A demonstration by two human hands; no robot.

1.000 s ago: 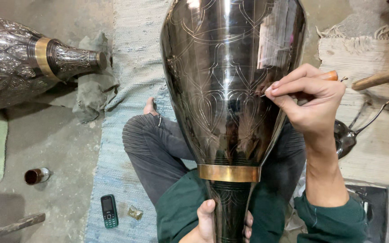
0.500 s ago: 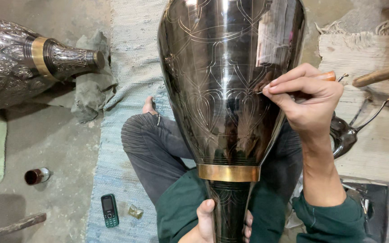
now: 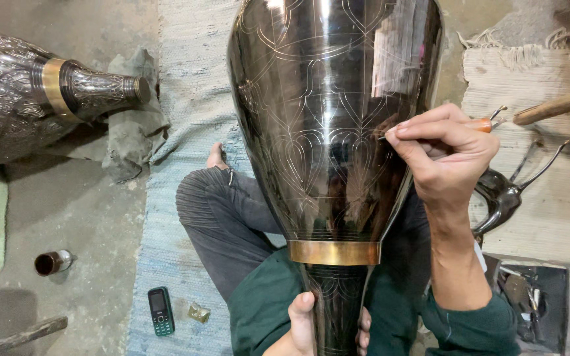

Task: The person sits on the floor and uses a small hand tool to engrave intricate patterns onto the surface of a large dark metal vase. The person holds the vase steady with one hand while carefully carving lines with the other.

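Dark polished metal vase [image 3: 334,125], held neck-down across your lap, its wide body rising away from you and its brass band [image 3: 334,252] just above the narrow neck. Fine scribed lines, hearts and arches, cover the near face. Your right hand [image 3: 446,158] pinches a slim engraving tool [image 3: 483,123] with an orange-brown handle; the fingers [image 3: 423,132] are closed on it in a pen grip, the tip touching the vase's right flank. Your left hand [image 3: 311,329] is wrapped around the neck below the band, fingers clenched on it.

To cut well, keep the neck clamped firmly so the body cannot roll under the point, and rest the heel of the right hand on the metal for a steady line. Judging by the strong reflections, tilting the vase slightly would likely make the faint guide lines easier to follow.

Around this: your crossed legs in grey trousers [image 3: 225,224] on a pale blue woven mat [image 3: 166,250]; a mobile phone [image 3: 160,311] on the mat's near corner; a small dark cup [image 3: 53,262] on the floor; a second, fully engraved vase [image 3: 41,99] lying on a cloth at left; a wooden handle [image 3: 555,105] and dark metal tongs [image 3: 506,191] at right.
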